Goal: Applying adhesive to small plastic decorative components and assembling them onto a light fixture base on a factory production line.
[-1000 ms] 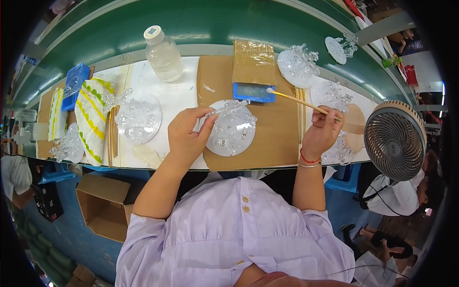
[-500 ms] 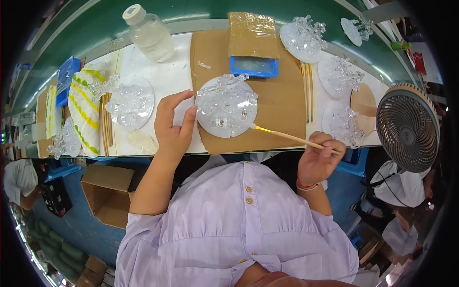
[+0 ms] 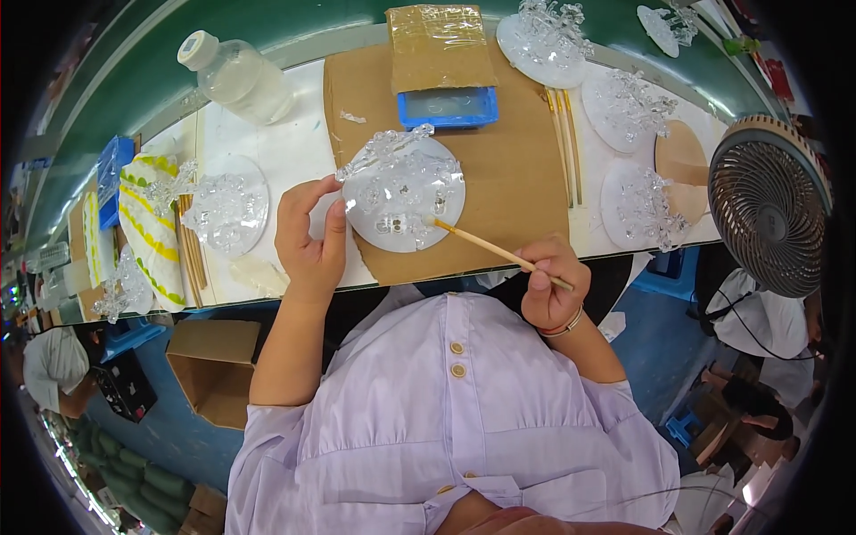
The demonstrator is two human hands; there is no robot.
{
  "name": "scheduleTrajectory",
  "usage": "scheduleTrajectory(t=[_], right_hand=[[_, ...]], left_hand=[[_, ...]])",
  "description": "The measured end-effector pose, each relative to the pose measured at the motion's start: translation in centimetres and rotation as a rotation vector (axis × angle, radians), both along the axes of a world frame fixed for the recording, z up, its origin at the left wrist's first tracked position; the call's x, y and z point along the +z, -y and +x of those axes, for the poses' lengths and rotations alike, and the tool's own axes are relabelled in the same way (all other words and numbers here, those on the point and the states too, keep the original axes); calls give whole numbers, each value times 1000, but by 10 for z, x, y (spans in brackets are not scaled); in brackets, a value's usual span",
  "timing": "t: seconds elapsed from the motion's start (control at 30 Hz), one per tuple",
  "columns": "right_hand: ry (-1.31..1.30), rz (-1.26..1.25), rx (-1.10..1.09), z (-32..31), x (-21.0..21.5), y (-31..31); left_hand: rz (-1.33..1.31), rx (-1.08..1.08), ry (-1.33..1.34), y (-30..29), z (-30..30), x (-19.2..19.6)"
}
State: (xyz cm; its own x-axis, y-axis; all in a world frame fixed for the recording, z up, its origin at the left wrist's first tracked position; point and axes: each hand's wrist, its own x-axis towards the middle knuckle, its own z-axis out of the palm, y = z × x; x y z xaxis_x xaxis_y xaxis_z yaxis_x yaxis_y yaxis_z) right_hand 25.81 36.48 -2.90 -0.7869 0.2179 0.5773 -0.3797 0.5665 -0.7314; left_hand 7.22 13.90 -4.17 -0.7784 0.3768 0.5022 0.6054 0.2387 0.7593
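1. Your left hand (image 3: pixel 308 241) has the clear round disc (image 3: pixel 403 201) by its left edge, thumb above and fingers curled below. The disc carries small clear glass-like pieces and sits over the brown cardboard sheet (image 3: pixel 508 169), tipped a bit towards you; I can't tell whether its far edge rests on the sheet.
2. Your right hand (image 3: pixel 553 287) is closed in a pinch round the near end of a thin wooden stick (image 3: pixel 493 250). The stick's tip touches the lower middle of the disc, among the small pieces.
3. Step in hand, as I read it: working or seating the pieces on the disc with the stick tip, probably with adhesive. That is a judgement; no glue is visible at the tip.
4. The next move calls for a steady left-hand hold so the disc doesn't rock, light pressure at the tip, and turning the disc rather than stretching the stick across it.
5. Risk: the branch-like cluster on the disc's upper left stands proud. Keep the stick shaft clear of it.
6. Around you:
   - blue tray (image 3: pixel 448 107) just beyond the disc, with a taped cardboard block (image 3: pixel 437 45) behind it
   - spare sticks (image 3: pixel 563 134) on the right of the sheet
   - similar discs (image 3: pixel 624 111) at right and one at left (image 3: pixel 227 209)
   - plastic bottle (image 3: pixel 236 76) far left
   - fan (image 3: pixel 771 214) at the right edge
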Motion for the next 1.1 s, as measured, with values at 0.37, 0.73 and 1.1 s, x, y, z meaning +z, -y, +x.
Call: scheduleTrajectory(t=[0.37,0.73,1.1], right_hand=[[-148,569,221,-20,23,11],[72,589,310,-56,68,12],[220,548,410,-85,96,20]], left_hand=[[-25,-48,-68,0,0,1],[-77,-85,-154,-7,1,2],[-64,-120,-161,-6,-3,-1]])
